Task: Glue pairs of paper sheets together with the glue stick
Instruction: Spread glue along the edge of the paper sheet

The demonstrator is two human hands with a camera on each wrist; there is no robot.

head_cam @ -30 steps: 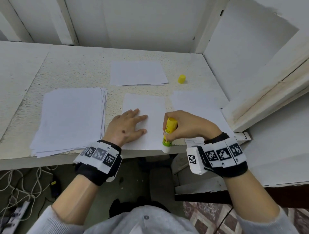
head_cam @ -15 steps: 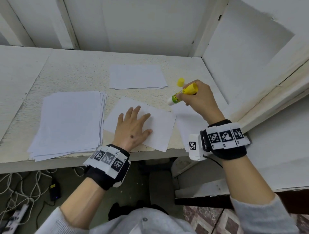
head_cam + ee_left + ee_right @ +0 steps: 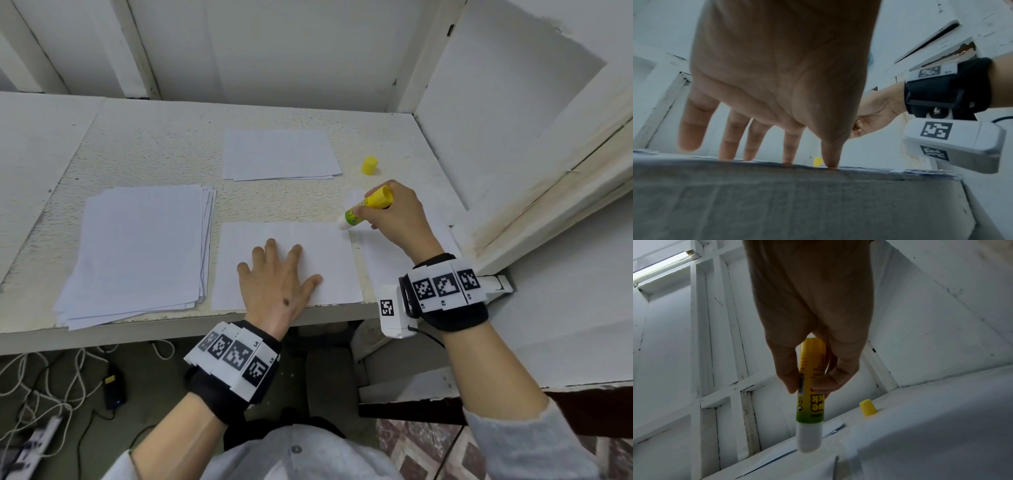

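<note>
Left hand [image 3: 277, 284] lies flat with fingers spread wide on the single white paper sheet [image 3: 325, 260] at the front edge of the white textured table [image 3: 154, 154]; the sheet now sits square to the edge, no longer skewed as half a second ago. Right hand [image 3: 394, 219] has come down from near the small yellow cap [image 3: 370, 165], fingers wrapped around the uncapped yellow-green glue stick [image 3: 366, 207], white tip at the sheet's far right corner. Thick white paper stack [image 3: 137, 253] lies left.

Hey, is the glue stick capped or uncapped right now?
Uncapped. The glue stick in the right hand shows its bare white tip, and the yellow cap stands apart on the table.
</note>
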